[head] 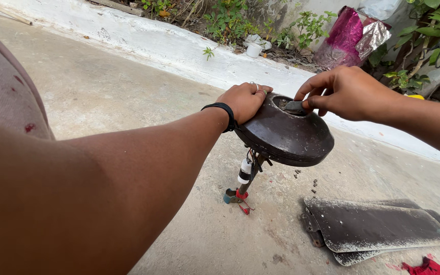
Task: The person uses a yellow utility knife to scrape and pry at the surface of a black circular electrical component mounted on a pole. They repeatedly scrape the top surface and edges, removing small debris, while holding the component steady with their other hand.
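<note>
A dark brown, dusty ceiling fan motor housing (284,136) is tilted above the concrete floor, its downrod (249,178) with wires and a white part pointing down to the ground. My left hand (244,100), with a black wristband and rings, grips the housing's upper left rim. My right hand (346,93) pinches a small grey metal piece (294,106) at the opening on top of the housing.
Several dusty dark fan blades (378,226) lie stacked on the floor at the lower right, with small screws (313,184) beside them and a red cloth (426,266). A whitewashed kerb (179,48), plants, a white cup (253,49) and a pink foil bag (350,35) line the back.
</note>
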